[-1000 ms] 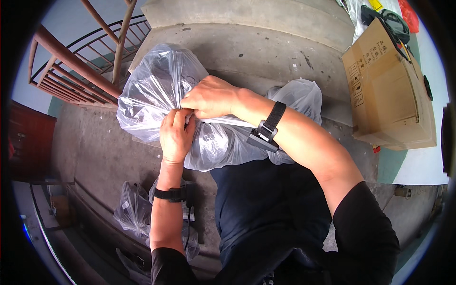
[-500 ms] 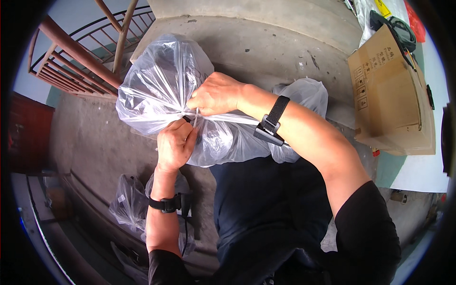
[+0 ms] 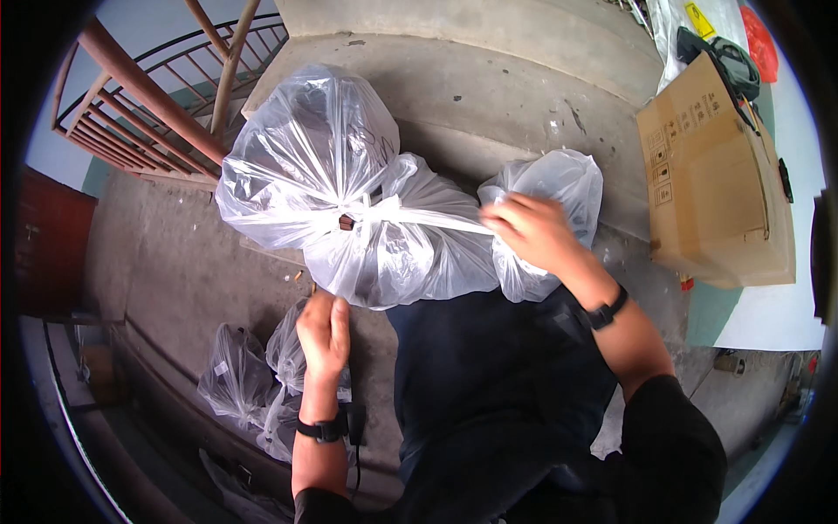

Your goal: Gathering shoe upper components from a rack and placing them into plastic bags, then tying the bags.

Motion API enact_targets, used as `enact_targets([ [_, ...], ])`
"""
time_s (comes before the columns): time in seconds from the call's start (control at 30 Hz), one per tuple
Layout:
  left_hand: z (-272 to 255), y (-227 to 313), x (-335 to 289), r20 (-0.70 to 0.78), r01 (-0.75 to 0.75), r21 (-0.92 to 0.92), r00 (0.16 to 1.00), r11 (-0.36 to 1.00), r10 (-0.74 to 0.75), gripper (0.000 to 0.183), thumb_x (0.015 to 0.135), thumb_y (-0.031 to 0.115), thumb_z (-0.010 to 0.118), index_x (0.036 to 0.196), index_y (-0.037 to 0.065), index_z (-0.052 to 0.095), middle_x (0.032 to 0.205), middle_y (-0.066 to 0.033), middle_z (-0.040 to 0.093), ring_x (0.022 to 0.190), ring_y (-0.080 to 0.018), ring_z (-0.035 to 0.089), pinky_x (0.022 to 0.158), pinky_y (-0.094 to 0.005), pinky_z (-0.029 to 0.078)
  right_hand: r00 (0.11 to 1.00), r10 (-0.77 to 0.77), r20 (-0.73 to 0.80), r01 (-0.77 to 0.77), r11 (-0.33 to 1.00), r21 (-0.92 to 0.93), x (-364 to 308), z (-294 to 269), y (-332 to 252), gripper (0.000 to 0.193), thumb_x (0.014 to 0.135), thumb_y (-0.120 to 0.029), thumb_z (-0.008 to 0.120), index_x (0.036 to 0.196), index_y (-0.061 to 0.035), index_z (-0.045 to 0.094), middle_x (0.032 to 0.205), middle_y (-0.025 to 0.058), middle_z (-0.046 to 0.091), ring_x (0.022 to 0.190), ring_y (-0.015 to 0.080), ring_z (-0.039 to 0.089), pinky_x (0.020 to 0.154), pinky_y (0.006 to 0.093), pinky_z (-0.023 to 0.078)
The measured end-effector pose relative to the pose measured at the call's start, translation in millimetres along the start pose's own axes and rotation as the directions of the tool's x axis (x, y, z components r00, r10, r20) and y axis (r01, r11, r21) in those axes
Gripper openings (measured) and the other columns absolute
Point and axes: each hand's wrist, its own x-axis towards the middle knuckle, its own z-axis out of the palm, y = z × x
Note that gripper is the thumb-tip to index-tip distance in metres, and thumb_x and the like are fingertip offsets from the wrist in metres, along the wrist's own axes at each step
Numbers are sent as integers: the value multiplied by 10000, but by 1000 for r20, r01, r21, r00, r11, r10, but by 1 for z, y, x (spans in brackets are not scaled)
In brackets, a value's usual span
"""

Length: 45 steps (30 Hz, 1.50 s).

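Observation:
A large clear plastic bag (image 3: 301, 131), bulging and gathered toward a knot, lies on the concrete step. A small brown piece (image 3: 346, 224) shows at the knot. Joined to it is a second clear bag (image 3: 410, 262), and from the knot a stretched white plastic strip (image 3: 436, 217) runs right toward a third clear bag (image 3: 572, 179). My right hand (image 3: 532, 231), blurred by motion, is over the strip's right end and the third bag; its grip is unclear. Below the second bag, my left hand (image 3: 323, 334) is closed, thumb up, apart from the knot; its inside is hidden.
More clear bags (image 3: 234, 371) lie on the floor at the lower left. A cardboard box (image 3: 707, 175) stands at the right, with a red bag (image 3: 759, 44) behind it. A railing (image 3: 144, 87) borders the far left; concrete steps (image 3: 489, 65) rise ahead.
Both hands have left the knot. My right hand has moved right to the third bag, and my left hand has drawn back toward me. The knot and brown piece are now uncovered.

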Motion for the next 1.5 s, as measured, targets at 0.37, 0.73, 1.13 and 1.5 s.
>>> enact_targets([
  [0.37,117,47,-46,590,-638,-213,520,740,618,208,778,164,733,668,108,565,657,-68,510,589,-272,559,522,-395,432,942,42,334,-51,999,17,-259,-47,-7,135,844,-250,685,869,-137,615,891,54,552,939,259,584,869,425,431],
  [0.73,78,164,-67,614,-382,-405,560,831,557,74,758,129,606,707,85,575,730,-112,558,635,-321,576,563,-414,473,918,129,376,-261,908,327,-315,-138,-87,78,843,-170,613,886,-106,599,967,53,561,1036,258,575,980,448,407],
  [1.13,13,247,-108,940,-335,139,340,932,-18,152,859,240,595,851,110,673,857,-104,639,815,-330,654,703,-466,538,637,408,654,-559,829,26,-297,-202,-207,291,933,-306,518,1156,-153,627,1281,83,556,1344,302,421,1089,505,344],
  [1.5,-102,228,-153,997,375,-45,77,926,17,460,912,56,573,1369,43,516,1474,-210,460,1369,-379,437,1138,-413,374,215,687,694,-940,339,-44,-278,-318,-207,397,919,-346,507,1207,-140,685,1237,128,664,1158,343,610,1001,450,469],
])
